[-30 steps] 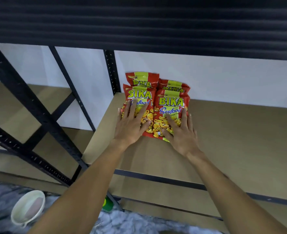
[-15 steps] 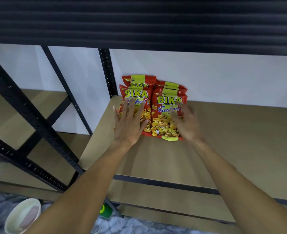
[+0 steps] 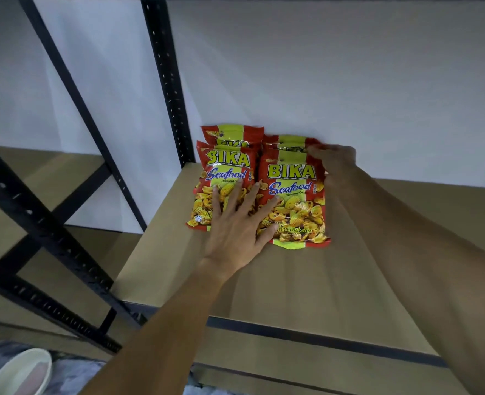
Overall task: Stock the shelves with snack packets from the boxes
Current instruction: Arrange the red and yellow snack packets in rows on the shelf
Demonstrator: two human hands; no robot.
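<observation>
1. Left hand (image 3: 237, 226) fingers (image 3: 237, 195) are lying spread and flat, pressing across the seam between the two front packets, not gripping anything.
2. Right hand (image 3: 335, 163) is reaching over to the top right corner of the right-side stack; its fingers (image 3: 315, 151) are pinching or touching the top edge of a rear packet (image 3: 289, 141), but honestly can't tell if they're actually closing on it.
3. Left packet (image 3: 224, 178) and right packet (image 3: 295, 201) are lying side by side, touching, both red and yellow "BIKA Seafood" bags with the labels facing up.
4. More of the same bags are peeking out behind them, so there are two little stacks leaning back toward the white wall (image 3: 321, 81).
5. All of it is sitting at the back left corner of the shelf (image 3: 307, 286), just beside the black upright post (image 3: 167, 81).
6. Lower left, a pale bowl-like thing (image 3: 19, 372) is sitting on the floor, too blurry to say more.
</observation>
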